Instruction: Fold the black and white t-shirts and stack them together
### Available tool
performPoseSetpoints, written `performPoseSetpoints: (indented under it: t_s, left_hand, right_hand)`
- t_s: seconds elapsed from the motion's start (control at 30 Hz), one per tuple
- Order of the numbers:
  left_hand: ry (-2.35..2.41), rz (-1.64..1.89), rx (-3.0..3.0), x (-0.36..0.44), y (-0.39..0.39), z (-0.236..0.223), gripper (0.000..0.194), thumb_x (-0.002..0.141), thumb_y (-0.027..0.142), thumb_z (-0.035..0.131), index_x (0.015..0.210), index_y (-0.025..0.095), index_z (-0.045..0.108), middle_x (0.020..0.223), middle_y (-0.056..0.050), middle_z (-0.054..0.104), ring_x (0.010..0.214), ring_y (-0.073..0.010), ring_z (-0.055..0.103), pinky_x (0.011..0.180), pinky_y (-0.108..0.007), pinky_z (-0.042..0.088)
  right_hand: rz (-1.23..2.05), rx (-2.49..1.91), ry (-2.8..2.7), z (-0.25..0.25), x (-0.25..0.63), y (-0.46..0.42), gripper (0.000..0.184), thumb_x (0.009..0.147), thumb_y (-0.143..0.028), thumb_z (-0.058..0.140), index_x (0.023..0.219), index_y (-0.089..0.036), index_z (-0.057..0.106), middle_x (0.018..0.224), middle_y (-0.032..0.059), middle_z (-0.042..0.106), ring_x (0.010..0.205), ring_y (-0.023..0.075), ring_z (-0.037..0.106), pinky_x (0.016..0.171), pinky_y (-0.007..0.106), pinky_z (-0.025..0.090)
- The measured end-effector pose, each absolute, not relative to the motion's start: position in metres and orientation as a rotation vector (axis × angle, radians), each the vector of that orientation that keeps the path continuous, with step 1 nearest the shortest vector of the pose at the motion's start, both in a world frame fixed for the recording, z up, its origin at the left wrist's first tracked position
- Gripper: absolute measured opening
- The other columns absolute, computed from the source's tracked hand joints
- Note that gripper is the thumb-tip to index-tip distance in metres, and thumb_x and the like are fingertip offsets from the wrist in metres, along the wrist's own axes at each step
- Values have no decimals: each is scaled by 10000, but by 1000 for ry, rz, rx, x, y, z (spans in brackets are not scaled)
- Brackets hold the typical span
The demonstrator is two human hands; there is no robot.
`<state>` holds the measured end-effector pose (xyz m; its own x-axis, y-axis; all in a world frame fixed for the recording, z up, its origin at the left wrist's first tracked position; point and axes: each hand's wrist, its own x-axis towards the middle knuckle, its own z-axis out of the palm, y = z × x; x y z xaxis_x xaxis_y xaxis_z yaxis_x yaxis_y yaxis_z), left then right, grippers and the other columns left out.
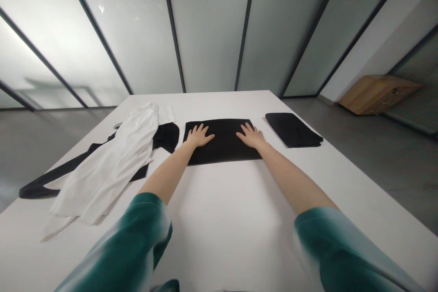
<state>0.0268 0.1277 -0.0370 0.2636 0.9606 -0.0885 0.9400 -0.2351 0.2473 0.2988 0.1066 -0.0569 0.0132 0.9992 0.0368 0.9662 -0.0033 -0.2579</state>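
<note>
A black garment (pixel 222 146), folded into a flat rectangle, lies in the middle of the white table (pixel 232 210). My left hand (pixel 198 136) rests flat on its left part with the fingers spread. On its right part lies my right hand (pixel 252 136), also flat and open. Both arms reach straight out from green sleeves. Neither hand holds anything.
A folded black garment (pixel 293 130) lies to the right of my hands. At the left a loose white garment (pixel 112 164) is heaped over unfolded black cloth (pixel 51 178). Frosted glass walls stand behind the table, and a wooden cabinet (pixel 376 93) sits on the floor at right.
</note>
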Motion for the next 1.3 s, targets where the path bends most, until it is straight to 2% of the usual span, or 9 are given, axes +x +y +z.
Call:
performPoseSetpoints:
  t_s: [0.13, 0.27, 0.4, 0.5, 0.67, 0.77, 0.87, 0.97, 1.3]
  left_hand:
    - [1746, 124, 2303, 25, 124, -35, 728, 905, 653, 354, 1517, 259, 360, 1643, -73, 194, 1492, -375, 160, 1179, -556, 162]
    - [1803, 342, 2401, 28, 109, -36, 611, 928, 545, 400, 1412, 183, 492, 1573, -127, 349, 1442, -336, 292, 1161, -479, 248]
    - [1982, 531, 2409, 32, 97, -35, 435, 919, 463, 454, 1203, 175, 614, 1329, -159, 564, 1293, -339, 449, 1074, -456, 350]
    - [1992, 471, 2385, 35, 95, -30, 399, 931, 451, 432, 1140, 174, 629, 1218, -164, 606, 1209, -346, 510, 1027, -470, 384]
    - [1849, 240, 2444, 26, 87, -20, 490, 931, 483, 432, 1243, 143, 597, 1310, -183, 580, 1253, -345, 509, 1035, -441, 392]
    - [1720, 129, 2479, 10, 69, -21, 601, 926, 524, 439, 1389, 147, 502, 1491, -176, 451, 1365, -331, 428, 1105, -413, 335]
    - [1776, 197, 2472, -4, 49, -28, 645, 926, 554, 434, 1436, 160, 464, 1566, -160, 356, 1446, -328, 315, 1156, -420, 268]
    - [1832, 288, 2444, -10, 37, -36, 610, 939, 550, 415, 1422, 184, 487, 1559, -134, 380, 1443, -297, 331, 1163, -412, 266]
    - [1784, 358, 2425, -15, 37, -42, 583, 949, 504, 438, 1412, 156, 502, 1545, -128, 409, 1436, -263, 357, 1168, -382, 292]
  right_hand:
    - [226, -2092, -2019, -56, 300, 101, 691, 926, -634, 342, 1502, -258, 398, 1626, 102, 234, 1431, 395, 291, 1118, 576, 271]
    - [178, -2071, -2000, -53, 292, 94, 654, 945, -570, 347, 1488, -213, 419, 1607, 135, 274, 1405, 389, 332, 1097, 567, 297]
    - [-6, -2032, -1964, -50, 290, 86, 583, 945, -479, 394, 1406, -142, 515, 1506, 179, 428, 1337, 369, 413, 1082, 516, 320]
    - [-142, -1994, -1970, -45, 289, 80, 459, 940, -394, 425, 1280, -152, 615, 1332, 178, 580, 1228, 343, 505, 1030, 484, 371]
    - [-13, -1977, -2210, -29, 295, 69, 425, 963, -352, 413, 1270, -149, 624, 1295, 171, 615, 1168, 310, 573, 982, 427, 429]
    - [-31, -1901, -2277, -23, 296, 56, 456, 956, -386, 448, 1327, -161, 585, 1384, 159, 565, 1257, 319, 520, 1038, 449, 395]
    - [-74, -1823, -2266, -29, 289, 40, 460, 954, -402, 459, 1335, -177, 584, 1443, 145, 520, 1337, 323, 447, 1090, 469, 347]
    - [-52, -1801, -2235, -40, 278, 27, 452, 967, -390, 436, 1329, -168, 592, 1454, 147, 512, 1364, 317, 421, 1116, 468, 319]
    - [29, -1741, -2218, -53, 283, 26, 480, 987, -378, 390, 1350, -124, 575, 1448, 149, 521, 1348, 281, 456, 1102, 431, 364]
